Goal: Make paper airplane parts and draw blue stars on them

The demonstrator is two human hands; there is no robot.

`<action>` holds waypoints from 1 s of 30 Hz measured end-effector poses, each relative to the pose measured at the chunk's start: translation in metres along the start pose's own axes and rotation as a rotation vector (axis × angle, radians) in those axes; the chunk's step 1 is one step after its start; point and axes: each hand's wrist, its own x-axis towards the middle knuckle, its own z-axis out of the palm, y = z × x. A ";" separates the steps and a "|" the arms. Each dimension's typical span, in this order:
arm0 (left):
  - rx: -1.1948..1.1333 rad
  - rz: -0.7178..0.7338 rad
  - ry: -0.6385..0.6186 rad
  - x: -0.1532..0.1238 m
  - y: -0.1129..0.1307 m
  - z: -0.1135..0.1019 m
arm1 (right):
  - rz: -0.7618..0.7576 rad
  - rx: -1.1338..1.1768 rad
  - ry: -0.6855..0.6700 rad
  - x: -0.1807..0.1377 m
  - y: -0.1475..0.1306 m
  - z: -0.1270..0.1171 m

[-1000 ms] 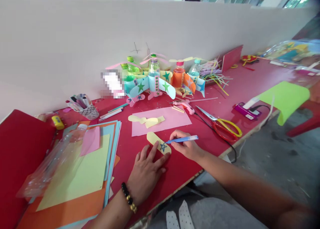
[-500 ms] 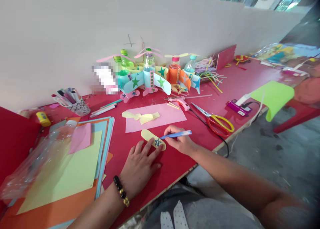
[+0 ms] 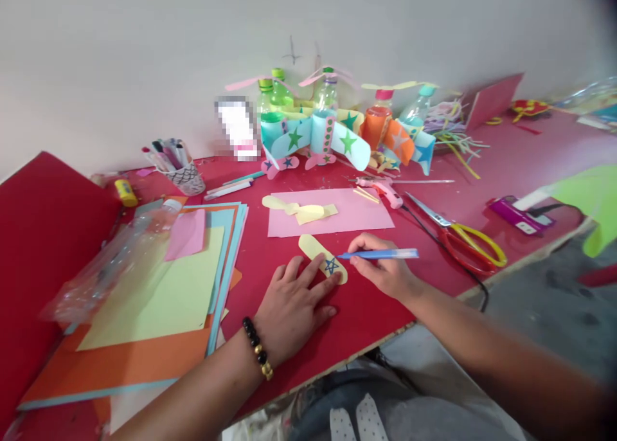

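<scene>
A rounded yellow paper strip [image 3: 314, 251] with a blue star drawn on it lies on the red table [image 3: 366, 312]. My left hand [image 3: 295, 305] rests flat beside it, fingers spread, with two fingertips pressing on the strip. My right hand [image 3: 383, 270] is closed around a blue pen [image 3: 380, 254], whose tip touches the star. A beaded bracelet circles my left wrist.
A pink sheet [image 3: 347, 213] with yellow cut-outs lies behind the strip. Stacked coloured paper [image 3: 159, 299] and a clear plastic bottle [image 3: 116, 261] sit at left, a marker cup [image 3: 186, 177] behind. Decorated bottle planes [image 3: 332, 123], a glue gun [image 3: 383, 189], scissors [image 3: 465, 238] and a purple power strip [image 3: 518, 215] stand at back and right.
The view has shifted downward and to the left, so everything sits further right in frame. My hands stay on the strip and the pen tip remains at the star.
</scene>
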 end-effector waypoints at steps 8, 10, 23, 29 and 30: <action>-0.018 -0.009 0.014 0.000 0.000 0.000 | 0.016 -0.039 -0.038 0.004 -0.001 0.004; -0.024 -0.009 0.014 0.000 0.000 0.000 | 0.019 -0.050 -0.040 0.005 -0.001 0.005; -0.033 -0.017 0.010 -0.001 0.002 0.000 | -0.019 -0.111 -0.064 0.007 -0.002 0.008; -0.025 -0.010 0.013 0.000 0.001 -0.001 | -0.046 -0.114 -0.084 0.005 0.000 0.008; -0.025 -0.010 0.013 0.000 0.001 -0.001 | -0.046 -0.109 -0.083 0.005 0.000 0.008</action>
